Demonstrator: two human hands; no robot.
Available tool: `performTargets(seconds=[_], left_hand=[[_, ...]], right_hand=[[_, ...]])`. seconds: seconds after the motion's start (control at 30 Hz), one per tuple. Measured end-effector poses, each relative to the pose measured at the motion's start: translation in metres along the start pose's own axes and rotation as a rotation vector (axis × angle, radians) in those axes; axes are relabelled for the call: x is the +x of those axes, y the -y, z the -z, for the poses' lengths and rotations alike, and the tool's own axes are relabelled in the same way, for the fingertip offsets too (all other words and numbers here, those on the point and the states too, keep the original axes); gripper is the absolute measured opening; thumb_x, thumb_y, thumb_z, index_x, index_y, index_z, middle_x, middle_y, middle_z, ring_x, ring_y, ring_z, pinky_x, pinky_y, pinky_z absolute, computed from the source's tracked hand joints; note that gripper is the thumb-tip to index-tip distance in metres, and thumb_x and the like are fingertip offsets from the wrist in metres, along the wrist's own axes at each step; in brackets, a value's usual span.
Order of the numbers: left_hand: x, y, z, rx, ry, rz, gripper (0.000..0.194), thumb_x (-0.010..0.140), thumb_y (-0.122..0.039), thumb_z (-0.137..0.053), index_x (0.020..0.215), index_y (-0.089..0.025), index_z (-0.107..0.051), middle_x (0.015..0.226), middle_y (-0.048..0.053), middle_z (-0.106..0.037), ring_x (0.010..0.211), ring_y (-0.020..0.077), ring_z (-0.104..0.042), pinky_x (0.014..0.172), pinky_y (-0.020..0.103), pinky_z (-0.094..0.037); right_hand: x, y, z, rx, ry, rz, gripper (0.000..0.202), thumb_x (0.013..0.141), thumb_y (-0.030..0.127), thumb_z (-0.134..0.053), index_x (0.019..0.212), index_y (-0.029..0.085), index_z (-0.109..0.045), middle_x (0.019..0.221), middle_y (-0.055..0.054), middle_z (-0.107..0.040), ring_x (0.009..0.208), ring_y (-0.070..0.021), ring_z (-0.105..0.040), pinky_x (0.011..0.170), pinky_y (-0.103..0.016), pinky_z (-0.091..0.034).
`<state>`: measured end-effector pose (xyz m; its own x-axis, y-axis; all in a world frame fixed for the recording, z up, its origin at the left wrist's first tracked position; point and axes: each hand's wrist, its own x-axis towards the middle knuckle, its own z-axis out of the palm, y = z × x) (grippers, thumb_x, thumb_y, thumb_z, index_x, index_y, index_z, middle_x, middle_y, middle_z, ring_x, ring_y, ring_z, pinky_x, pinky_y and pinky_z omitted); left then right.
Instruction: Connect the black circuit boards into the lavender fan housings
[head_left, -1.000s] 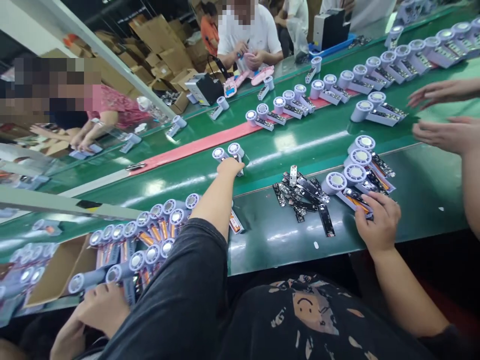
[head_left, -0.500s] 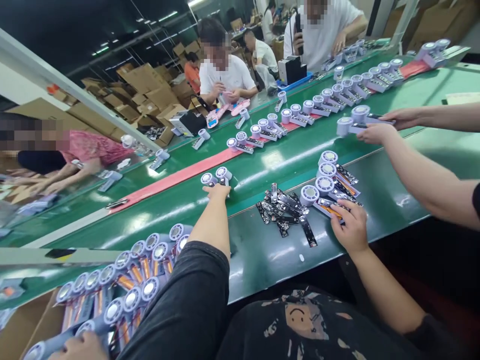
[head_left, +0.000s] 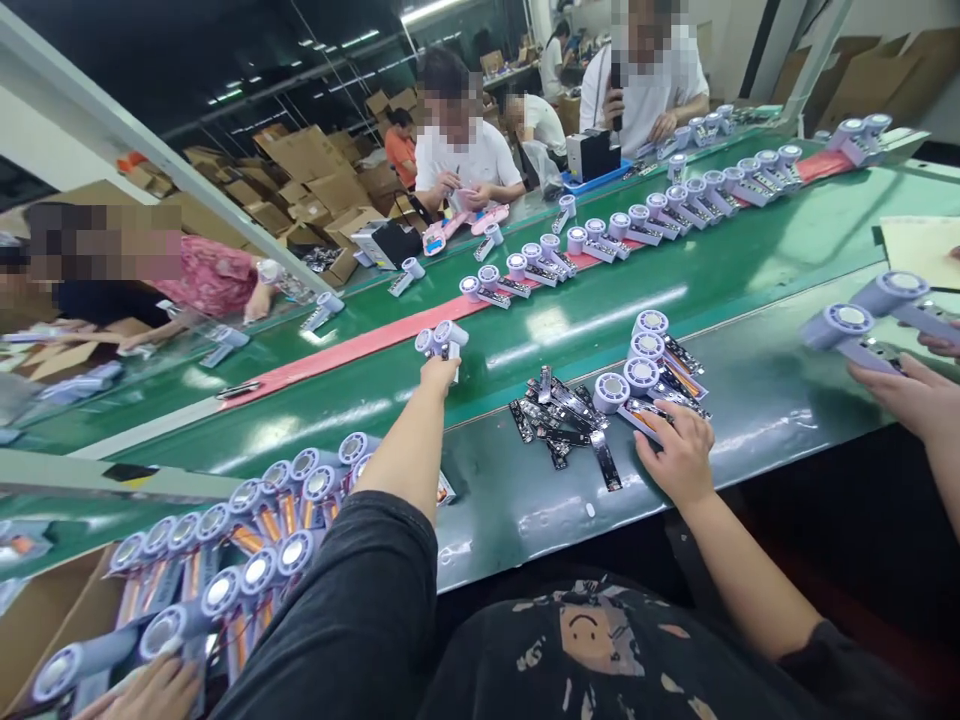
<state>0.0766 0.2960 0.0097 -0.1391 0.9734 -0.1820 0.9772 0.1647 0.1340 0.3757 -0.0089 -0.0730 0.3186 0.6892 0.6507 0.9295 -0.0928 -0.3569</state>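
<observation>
Out over the green belt point(head_left: 525, 350), my left hand point(head_left: 441, 372) is closed on two lilac fan units point(head_left: 442, 338), held side by side by their handles. My right hand point(head_left: 679, 450) rests on the near green ledge, its fingers spread over the handle of a lilac fan unit point(head_left: 611, 392) with an orange part showing. Behind that unit several more lilac units point(head_left: 649, 345) stand close together, with dark circuit strips on them. To their left lies a loose pile of black circuit strips point(head_left: 559, 415).
A row of lilac units point(head_left: 637, 222) lies along the red strip point(head_left: 360, 350). Units fill the lower left beside a cardboard box point(head_left: 67, 620). Another person's hands point(head_left: 911, 390) hold two units at right. People sit across the belt.
My left hand has lifted the two units slightly and turned them. The neighbouring person's hands, with two units, have come nearer and toward the right edge. My right hand stays on its unit.
</observation>
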Motion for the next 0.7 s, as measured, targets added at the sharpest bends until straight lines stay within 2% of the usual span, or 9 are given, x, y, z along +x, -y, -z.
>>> performTargets(seconds=[0.17, 0.23, 0.3, 0.4, 0.5, 0.53, 0.57, 0.63, 0.7], left_hand=[[-0.010, -0.028, -0.007, -0.136, 0.007, 0.102, 0.038, 0.096, -0.038, -0.063, 0.127, -0.017, -0.059, 0.127, 0.010, -0.062, 0.111, 0.0234, -0.064, 0.093, 0.044, -0.057], [-0.017, -0.045, -0.009, -0.180, -0.002, 0.088, 0.038, 0.096, -0.039, -0.063, 0.128, -0.018, -0.059, 0.129, 0.010, -0.061, 0.113, 0.0239, -0.063, 0.095, 0.045, -0.056], [-0.031, -0.063, -0.009, -0.225, -0.017, 0.017, 0.038, 0.097, -0.040, -0.060, 0.128, -0.017, -0.059, 0.133, 0.012, -0.059, 0.118, 0.0254, -0.061, 0.099, 0.047, -0.054], [-0.069, -0.087, -0.006, -0.302, -0.044, -0.182, 0.037, 0.098, -0.036, -0.054, 0.127, -0.014, -0.061, 0.140, 0.017, -0.053, 0.130, 0.0280, -0.055, 0.112, 0.042, -0.045], [-0.128, -0.102, -0.005, -0.384, -0.046, -0.423, 0.037, 0.094, -0.031, -0.058, 0.131, -0.023, -0.061, 0.146, 0.010, -0.050, 0.139, 0.0267, -0.047, 0.118, 0.036, -0.039], [-0.149, -0.106, -0.006, -0.417, -0.038, -0.523, 0.041, 0.092, -0.031, -0.061, 0.133, -0.026, -0.060, 0.148, 0.007, -0.048, 0.140, 0.0268, -0.045, 0.119, 0.036, -0.038], [-0.170, -0.111, -0.007, -0.483, -0.025, -0.683, 0.045, 0.090, -0.032, -0.063, 0.134, -0.023, -0.060, 0.149, 0.010, -0.047, 0.142, 0.0299, -0.043, 0.120, 0.040, -0.036], [-0.206, -0.126, -0.012, -0.603, 0.080, -0.908, 0.049, 0.087, -0.035, -0.065, 0.134, -0.022, -0.060, 0.149, 0.014, -0.046, 0.142, 0.0320, -0.042, 0.121, 0.043, -0.034], [-0.231, -0.151, -0.018, -0.696, 0.265, -0.987, 0.042, 0.085, -0.036, -0.067, 0.125, -0.022, -0.066, 0.143, 0.013, -0.052, 0.138, 0.0322, -0.047, 0.119, 0.043, -0.037]], right_hand=[[0.000, -0.005, -0.007, -0.029, -0.049, 0.001, 0.023, 0.087, 0.033, -0.064, 0.106, 0.025, -0.073, 0.123, -0.010, -0.066, 0.115, -0.0287, -0.056, 0.103, -0.048, -0.037], [0.000, -0.007, -0.009, -0.050, -0.077, -0.026, 0.026, 0.086, 0.037, -0.065, 0.107, 0.025, -0.073, 0.126, -0.011, -0.064, 0.118, -0.0314, -0.054, 0.102, -0.052, -0.038], [0.000, -0.006, -0.006, -0.051, -0.104, -0.048, 0.030, 0.086, 0.040, -0.065, 0.110, 0.025, -0.071, 0.129, -0.013, -0.061, 0.121, -0.0339, -0.051, 0.102, -0.055, -0.039], [-0.003, 0.006, 0.008, 0.053, -0.122, -0.036, 0.035, 0.088, 0.042, -0.064, 0.118, 0.024, -0.067, 0.131, -0.014, -0.058, 0.123, -0.0341, -0.051, 0.104, -0.057, -0.040], [-0.010, 0.031, 0.027, 0.353, -0.042, -0.049, 0.046, 0.092, 0.041, -0.059, 0.135, 0.026, -0.055, 0.135, -0.014, -0.055, 0.128, -0.0315, -0.052, 0.108, -0.055, -0.042], [-0.013, 0.039, 0.033, 0.468, -0.001, -0.075, 0.050, 0.093, 0.042, -0.057, 0.140, 0.028, -0.050, 0.138, -0.013, -0.054, 0.130, -0.0311, -0.052, 0.108, -0.054, -0.043], [-0.015, 0.045, 0.037, 0.577, 0.027, -0.111, 0.054, 0.094, 0.044, -0.055, 0.144, 0.028, -0.045, 0.141, -0.013, -0.052, 0.130, -0.0306, -0.053, 0.108, -0.054, -0.045], [-0.020, 0.050, 0.043, 0.747, 0.024, -0.223, 0.056, 0.096, 0.045, -0.050, 0.148, 0.029, -0.038, 0.144, -0.014, -0.050, 0.127, -0.0294, -0.056, 0.104, -0.052, -0.048], [-0.024, 0.044, 0.047, 0.810, -0.050, -0.355, 0.053, 0.097, 0.046, -0.048, 0.147, 0.029, -0.038, 0.143, -0.014, -0.052, 0.123, -0.0278, -0.060, 0.102, -0.052, -0.049]])
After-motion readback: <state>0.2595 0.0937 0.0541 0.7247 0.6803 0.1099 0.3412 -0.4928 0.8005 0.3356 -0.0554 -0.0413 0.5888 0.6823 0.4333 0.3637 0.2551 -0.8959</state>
